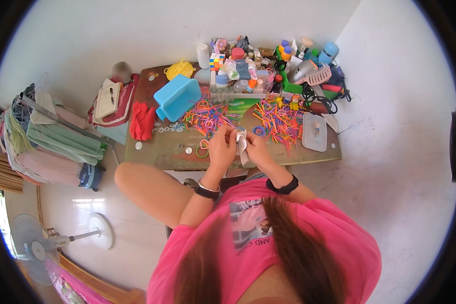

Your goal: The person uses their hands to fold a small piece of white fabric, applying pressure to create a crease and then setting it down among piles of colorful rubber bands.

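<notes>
Near the front edge of the desk, my left hand (222, 147) and my right hand (257, 149) pinch a piece of white tissue or cloth (242, 147) between them. A blue ring (239, 129) shows at the fingertips; which hand grips it I cannot tell. Just right of my fingers lie blue and purple rings (258, 131). One heap of coloured plastic sticks (209, 113) spreads behind my left hand, another heap of sticks (283, 123) to the right. Left of my left hand are a green ring (202, 152) and a pink one (205, 144), on the desktop.
A light blue plastic bin (178, 98) and red cloth (142, 121) are at the left of the desk (167, 155). A crowded white tray (237, 95) and green basket (292, 86) stand behind. A clear plastic lid (314, 132) lies right.
</notes>
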Available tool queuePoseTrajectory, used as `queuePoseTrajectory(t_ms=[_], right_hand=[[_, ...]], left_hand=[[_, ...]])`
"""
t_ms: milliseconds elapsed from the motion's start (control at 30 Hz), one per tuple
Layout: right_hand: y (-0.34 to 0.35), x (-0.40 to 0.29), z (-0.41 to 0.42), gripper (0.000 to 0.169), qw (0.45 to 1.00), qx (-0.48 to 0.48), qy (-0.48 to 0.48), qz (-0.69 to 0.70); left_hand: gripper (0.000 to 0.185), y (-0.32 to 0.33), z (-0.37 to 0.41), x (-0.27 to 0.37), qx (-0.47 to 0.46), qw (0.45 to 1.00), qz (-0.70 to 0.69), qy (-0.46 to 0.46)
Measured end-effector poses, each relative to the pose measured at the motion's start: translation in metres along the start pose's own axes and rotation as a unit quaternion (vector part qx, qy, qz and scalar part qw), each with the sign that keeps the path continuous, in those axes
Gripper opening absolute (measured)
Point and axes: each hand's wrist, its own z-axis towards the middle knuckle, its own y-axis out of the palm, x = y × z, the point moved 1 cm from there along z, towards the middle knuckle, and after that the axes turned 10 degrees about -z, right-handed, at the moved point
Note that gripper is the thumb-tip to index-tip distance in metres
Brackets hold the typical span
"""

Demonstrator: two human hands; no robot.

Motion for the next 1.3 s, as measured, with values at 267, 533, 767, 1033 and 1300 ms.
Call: queuePoseTrajectory(t_ms=[267, 533, 767, 1033, 1300], right_hand=[[-0.037, 0.014, -0.011, 0.021, 0.976, -0.082, 0.000, -0.201], [-0.029, -0.009, -0.011, 0.018, 0.988, 0.040, -0.053, -0.142], [-0.037, 0.008, -0.006, 0.015, 0.954, 0.135, -0.082, -0.255], [-0.041, 0.014, 0.004, 0.028, 0.992, 0.087, 0.077, 0.056], [-0.122, 0.018, 0.030, 0.029, 0.988, 0.066, 0.133, 0.038]], left_hand=[[0.015, -0.019, 0.014, -0.030, 0.062, 0.994, -0.003, -0.090], [0.012, 0.000, 0.003, -0.032, -0.111, 0.991, -0.033, -0.064], [0.012, 0.026, -0.006, -0.024, -0.144, 0.932, -0.261, -0.207], [0.013, 0.015, 0.006, -0.041, -0.201, 0.908, -0.286, -0.231], [0.013, -0.021, 0.035, -0.077, 0.005, 0.942, -0.243, -0.232]])
